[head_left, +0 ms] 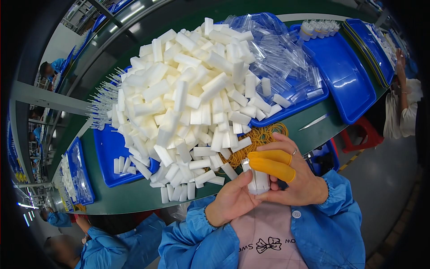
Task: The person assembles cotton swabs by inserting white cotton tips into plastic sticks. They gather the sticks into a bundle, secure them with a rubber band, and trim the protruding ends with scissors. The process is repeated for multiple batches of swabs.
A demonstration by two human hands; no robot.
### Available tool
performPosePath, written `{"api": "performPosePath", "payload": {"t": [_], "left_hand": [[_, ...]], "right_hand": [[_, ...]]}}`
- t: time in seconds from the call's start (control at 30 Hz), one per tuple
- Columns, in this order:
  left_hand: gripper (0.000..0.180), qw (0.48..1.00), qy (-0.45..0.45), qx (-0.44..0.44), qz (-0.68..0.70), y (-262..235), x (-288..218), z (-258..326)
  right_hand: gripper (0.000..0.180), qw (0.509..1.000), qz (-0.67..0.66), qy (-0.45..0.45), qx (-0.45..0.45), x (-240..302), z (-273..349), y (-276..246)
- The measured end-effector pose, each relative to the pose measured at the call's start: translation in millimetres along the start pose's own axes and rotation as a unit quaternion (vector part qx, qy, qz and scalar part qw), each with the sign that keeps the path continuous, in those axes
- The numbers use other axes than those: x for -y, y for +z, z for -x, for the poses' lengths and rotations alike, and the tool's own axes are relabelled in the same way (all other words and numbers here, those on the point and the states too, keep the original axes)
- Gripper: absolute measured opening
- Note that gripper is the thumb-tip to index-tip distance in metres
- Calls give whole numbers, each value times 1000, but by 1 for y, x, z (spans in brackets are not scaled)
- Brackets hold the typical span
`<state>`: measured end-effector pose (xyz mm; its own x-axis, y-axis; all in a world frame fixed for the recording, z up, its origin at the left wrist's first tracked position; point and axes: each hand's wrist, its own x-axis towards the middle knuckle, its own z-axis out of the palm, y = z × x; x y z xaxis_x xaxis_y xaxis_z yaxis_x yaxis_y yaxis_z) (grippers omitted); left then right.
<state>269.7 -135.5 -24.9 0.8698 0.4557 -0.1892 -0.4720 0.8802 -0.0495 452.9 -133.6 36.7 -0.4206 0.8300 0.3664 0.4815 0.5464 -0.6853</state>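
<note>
In front of my chest, both hands close round a small bundle of clear and white plastic pieces (259, 183), held upright. My left hand (233, 199) grips its left side with the thumb up along it. Two fingers of my right hand (300, 179) wear yellow finger cots and reach over its top, while the thumb presses near its bottom. The fingers partly hide the bundle, and I cannot make out its exact kind. Just beyond lies a tangle of yellow rubber bands (264, 134). A large heap of white foam blocks (179, 98) rises to the left of it.
Clear plastic tubes (282, 54) fill a blue tray (309, 101) at the back. Another blue tray (354, 89) holds several banded bundles (318, 29) at its far end. Tweezers (313, 122) lie on the green table (134, 197). Co-workers sit at left (107, 246) and right.
</note>
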Motion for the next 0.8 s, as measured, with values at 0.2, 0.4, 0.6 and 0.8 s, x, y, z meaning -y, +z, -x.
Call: {"api": "performPosePath", "payload": {"t": [0.2,0.4,0.6,0.8], "left_hand": [[54,1000,4,6,-6,1,0,0],[60,1000,-9,14,-7,2,-3,-4],[65,998,-38,20,-46,7,0,-5],[72,990,-35,-8,-139,15,1,-3]], "right_hand": [[74,1000,-30,4,-6,-5,3,3],[71,970,-207,122,-34,-20,1,-5],[41,955,-248,162,28,-27,-7,-8],[41,945,-268,178,53,-26,-9,-7]]}}
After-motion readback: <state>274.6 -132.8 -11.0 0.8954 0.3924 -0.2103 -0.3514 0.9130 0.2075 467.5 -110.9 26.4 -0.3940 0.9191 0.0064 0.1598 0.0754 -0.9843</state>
